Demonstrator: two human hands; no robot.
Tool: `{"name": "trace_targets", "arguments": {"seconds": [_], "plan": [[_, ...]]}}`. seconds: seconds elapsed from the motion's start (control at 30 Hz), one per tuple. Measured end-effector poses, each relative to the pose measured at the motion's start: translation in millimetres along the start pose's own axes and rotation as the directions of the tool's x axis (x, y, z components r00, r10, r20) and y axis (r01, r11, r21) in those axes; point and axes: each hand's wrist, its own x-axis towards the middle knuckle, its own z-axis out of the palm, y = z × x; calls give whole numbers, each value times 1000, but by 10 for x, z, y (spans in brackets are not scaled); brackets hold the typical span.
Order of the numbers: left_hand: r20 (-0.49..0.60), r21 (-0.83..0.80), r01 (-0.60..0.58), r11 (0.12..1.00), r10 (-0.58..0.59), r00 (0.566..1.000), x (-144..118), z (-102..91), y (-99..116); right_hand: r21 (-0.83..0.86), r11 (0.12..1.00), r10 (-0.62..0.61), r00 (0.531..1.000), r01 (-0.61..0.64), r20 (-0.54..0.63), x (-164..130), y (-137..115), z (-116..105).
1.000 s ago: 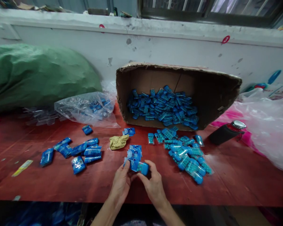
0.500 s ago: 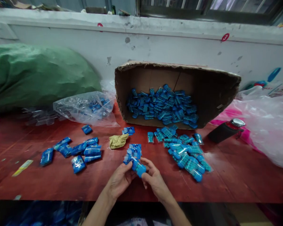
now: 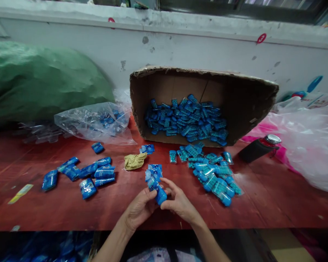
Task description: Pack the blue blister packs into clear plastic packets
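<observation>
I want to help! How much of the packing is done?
Done: a few wrapped packs lie on the left of the table. In hand: left hand and right hand hold one blue case. Left: a loose pile and many more in the box.

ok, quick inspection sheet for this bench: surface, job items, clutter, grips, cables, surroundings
Surface: red table, worn, scuffed.
Job's things: blue packet held in both hands; small stack of packets just beyond it; loose pile to the right; tipped cardboard box holding more; wrapped bundles to the left.
Clutter: yellow rag, clear bag, black bottle, yellow strip.
Grips: left hand and right hand both shut on the packet.
Cables: nothing seen.
Surroundings: green sack, white wall, clear plastic sheeting.
</observation>
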Motion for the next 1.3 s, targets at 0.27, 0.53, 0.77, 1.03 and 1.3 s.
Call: {"name": "trace_targets", "arguments": {"seconds": [0.27,0.53,0.77,1.03,1.3], "plan": [[52,23,19,1000,-21,998,17,-82,-45,-56,989,141,983,-135,120,48,-14,-65],[7,-9,-68,998,68,998,19,46,-255,-79,990,123,992,-120,38,8,104,-81],[-14,-1,0,1000,0,1000,-53,78,-93,-15,986,168,978,-167,122,37,38,-110],[-155,19,-79,997,81,985,-27,166,-218,23,996,84,996,-84,7,21,156,-5],[-86,-40,-20,999,16,996,-60,139,-91,67,991,110,989,-117,94,23,108,-94]]}}
